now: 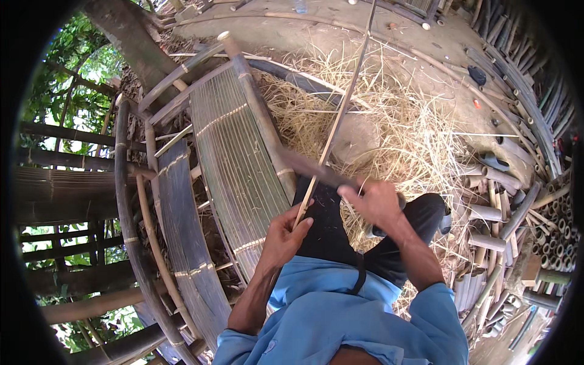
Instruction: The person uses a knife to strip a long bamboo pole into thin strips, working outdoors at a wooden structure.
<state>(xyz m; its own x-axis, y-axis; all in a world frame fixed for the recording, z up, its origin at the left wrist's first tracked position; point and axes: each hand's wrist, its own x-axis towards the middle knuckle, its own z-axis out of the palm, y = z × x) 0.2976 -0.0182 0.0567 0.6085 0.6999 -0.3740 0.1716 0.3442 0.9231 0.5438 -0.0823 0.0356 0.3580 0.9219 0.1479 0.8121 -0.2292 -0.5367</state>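
My left hand (288, 236) is closed round the near end of a long, thin bamboo strip (344, 106). The strip slants up and away to the far edge of the view. In my right hand (378, 205) is a knife with a broad dark blade (304, 165), smeared by motion. Its blade lies across the strip, a little beyond my left fingers, and points to the left. The knife's handle is mostly hidden by my right fingers. Both hands are above my lap, over dark trousers (322, 213).
On the left stands a bamboo bench (234, 143) with a slatted seat, beside a bamboo railing (125, 188). A heap of pale shavings (420, 140) covers the ground ahead and to the right. Cut bamboo pieces (486, 243) and stacked poles (529, 121) line the right side.
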